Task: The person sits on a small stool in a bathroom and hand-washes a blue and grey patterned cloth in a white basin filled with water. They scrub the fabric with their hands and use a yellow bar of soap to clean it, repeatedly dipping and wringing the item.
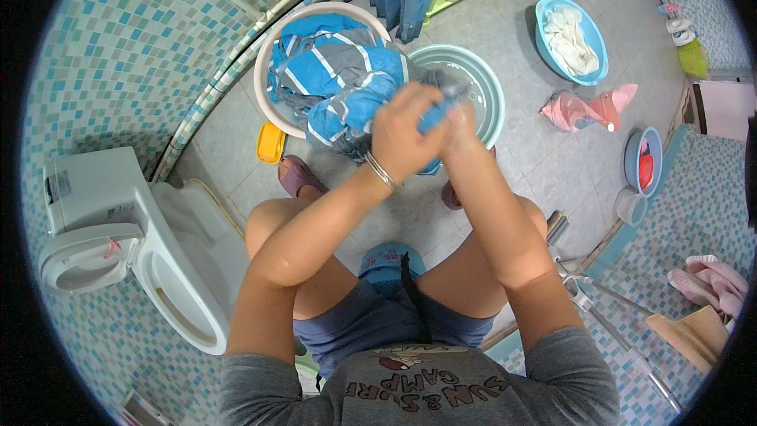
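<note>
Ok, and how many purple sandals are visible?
2: the left sandal, on the foot near the yellow box; and the right sandal, mostly hidden behind the right forearm. Others could be out of sight.

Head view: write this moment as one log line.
left grip: holding blue-grey cloth | right grip: holding same cloth | cloth: mostly in pale basin, part over teal basin
</note>
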The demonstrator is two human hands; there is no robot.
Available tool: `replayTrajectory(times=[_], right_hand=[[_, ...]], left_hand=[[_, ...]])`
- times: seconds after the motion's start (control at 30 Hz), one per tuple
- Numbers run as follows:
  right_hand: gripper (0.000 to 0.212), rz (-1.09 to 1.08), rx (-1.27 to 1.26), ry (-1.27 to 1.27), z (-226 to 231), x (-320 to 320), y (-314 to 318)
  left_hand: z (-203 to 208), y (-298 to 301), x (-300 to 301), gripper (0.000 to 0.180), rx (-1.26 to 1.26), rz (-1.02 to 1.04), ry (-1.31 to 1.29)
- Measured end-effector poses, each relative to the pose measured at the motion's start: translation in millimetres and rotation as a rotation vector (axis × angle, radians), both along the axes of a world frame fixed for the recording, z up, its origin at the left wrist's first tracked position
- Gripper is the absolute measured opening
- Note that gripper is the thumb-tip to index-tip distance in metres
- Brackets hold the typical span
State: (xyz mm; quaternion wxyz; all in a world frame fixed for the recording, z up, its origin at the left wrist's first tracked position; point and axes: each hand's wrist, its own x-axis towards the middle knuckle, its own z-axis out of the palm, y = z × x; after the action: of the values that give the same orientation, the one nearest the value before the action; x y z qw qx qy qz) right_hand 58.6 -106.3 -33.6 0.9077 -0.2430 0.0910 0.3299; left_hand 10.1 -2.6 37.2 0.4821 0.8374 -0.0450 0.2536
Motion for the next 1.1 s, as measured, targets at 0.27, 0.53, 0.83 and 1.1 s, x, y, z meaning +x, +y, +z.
replayTrajectory(times=[0.27,0.53,0.83,1.1], right_hand=[[0.02,-0.069,-0.598,0.216,72.6,-28.1,54.6],[0.021,-0.152,-0.572,0.135,56.9,-19.4,44.8],[0.023,-0.016,-0.23,0.239,30.2,2.3,26.5],[0.037,0.091,-0.288,0.247,87.3,6.4,19.6]], left_hand=[[-22.2,31.9,19.0,0.018,-0.099,0.279,0.134],[-12.6,21.0,8.5,0.013,-0.022,0.167,0.068],[-6.9,-6.0,-4.2,0.016,-0.018,0.093,-0.048],[-10.2,72.4,40.4,0.032,-0.815,0.214,0.359]])
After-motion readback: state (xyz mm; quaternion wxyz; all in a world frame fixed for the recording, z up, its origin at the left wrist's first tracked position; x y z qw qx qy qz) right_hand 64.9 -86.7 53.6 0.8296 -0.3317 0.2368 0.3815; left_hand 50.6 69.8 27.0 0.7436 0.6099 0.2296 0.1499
